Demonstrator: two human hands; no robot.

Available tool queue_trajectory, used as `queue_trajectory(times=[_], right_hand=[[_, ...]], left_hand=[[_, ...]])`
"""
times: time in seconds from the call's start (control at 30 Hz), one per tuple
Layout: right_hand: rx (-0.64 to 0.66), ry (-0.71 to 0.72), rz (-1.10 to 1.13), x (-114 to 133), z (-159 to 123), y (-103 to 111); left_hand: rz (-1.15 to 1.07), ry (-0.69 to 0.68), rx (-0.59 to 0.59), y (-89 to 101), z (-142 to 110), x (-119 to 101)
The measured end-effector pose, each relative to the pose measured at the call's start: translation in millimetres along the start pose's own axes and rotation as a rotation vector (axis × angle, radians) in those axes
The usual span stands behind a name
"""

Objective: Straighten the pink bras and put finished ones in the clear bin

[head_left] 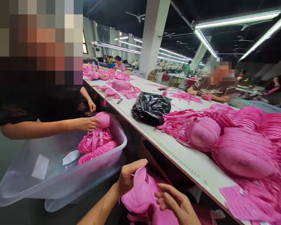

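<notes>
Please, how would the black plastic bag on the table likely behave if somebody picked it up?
The black plastic bag would probably be floppy, as its film is creased all over. Its glossy surface suggests it may feel slippery. It looks unlikely to roll, since it sits low and broad on the table.

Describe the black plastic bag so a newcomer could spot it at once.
Find the long white table running diagonally across the picture. Near its front edge, around mid-picture, the black plastic bag sits just left of the big pile of pink bras. Among its pink neighbours, it stands out as crumpled, glossy and black.
</notes>
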State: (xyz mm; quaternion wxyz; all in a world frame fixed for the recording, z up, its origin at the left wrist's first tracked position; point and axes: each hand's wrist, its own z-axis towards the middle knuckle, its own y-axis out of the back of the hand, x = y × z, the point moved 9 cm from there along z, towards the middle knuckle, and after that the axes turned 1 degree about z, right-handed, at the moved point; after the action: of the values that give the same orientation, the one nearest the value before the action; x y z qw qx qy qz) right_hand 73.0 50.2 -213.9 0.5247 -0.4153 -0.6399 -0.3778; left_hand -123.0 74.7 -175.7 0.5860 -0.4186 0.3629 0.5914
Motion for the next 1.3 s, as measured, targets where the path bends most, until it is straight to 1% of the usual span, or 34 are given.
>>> queue_trajectory(times=[0.03,0.07,0.1,0.13,0.2,0.27,0.33,0.37,0.43,0.53,0.6,0.67,0.8,0.93,1.03,1.13,1.23,1.3], right_hand=[[0.015,-0.066,0.210,1,4,-11],[0.040,-0.120,0.366,3,8,-23],[0.065,-0.161,0.474,7,11,-34],[0.082,-0.185,0.538,11,12,-41],[0.100,-0.192,0.555,19,12,-48],[0.100,-0.161,0.500,24,9,-47],[0.097,-0.116,0.412,27,6,-40],[0.092,-0.095,0.358,27,4,-35],[0.040,-0.025,0.212,30,2,-19],[-0.061,0.165,-0.067,41,-3,6],[-0.077,0.277,-0.216,46,-9,12],[-0.088,0.343,-0.306,45,-14,15],[-0.176,0.460,-0.380,45,-23,22],[-0.136,0.567,-0.381,49,-31,24],[-0.144,0.560,-0.379,49,-36,33],[-0.195,0.459,-0.371,42,-40,46],[-0.249,0.357,-0.381,34,-45,58],[-0.231,0.337,-0.411,33,-48,61]], left_hand=[[0.005,-0.024,0.056,-8.2,2,-4],[0.009,-0.032,0.112,-15.8,3,-5],[0.009,-0.034,0.160,-22.6,3,-5],[0.010,-0.032,0.204,-28.8,2,-5],[0.023,-0.028,0.276,-39.7,-2,-2],[0.048,-0.030,0.323,-48.9,-8,2],[0.058,-0.021,0.333,-55.8,-14,5],[0.053,-0.009,0.320,-58.0,-17,6],[0.034,0.024,0.260,-60.0,-22,8],[-0.043,0.141,0.169,-63.6,-29,10],[-0.131,0.246,0.156,-70.3,-33,13],[-0.153,0.299,0.149,-75.7,-35,13],[-0.008,0.267,0.125,-78.0,-31,9],[0.093,0.185,0.156,-85.9,-29,5],[0.145,0.124,0.192,-95.7,-31,2],[0.135,0.087,0.206,-105.4,-34,2],[0.098,0.141,0.186,-112.3,-39,11],[0.070,0.206,0.166,-116.0,-44,20]])
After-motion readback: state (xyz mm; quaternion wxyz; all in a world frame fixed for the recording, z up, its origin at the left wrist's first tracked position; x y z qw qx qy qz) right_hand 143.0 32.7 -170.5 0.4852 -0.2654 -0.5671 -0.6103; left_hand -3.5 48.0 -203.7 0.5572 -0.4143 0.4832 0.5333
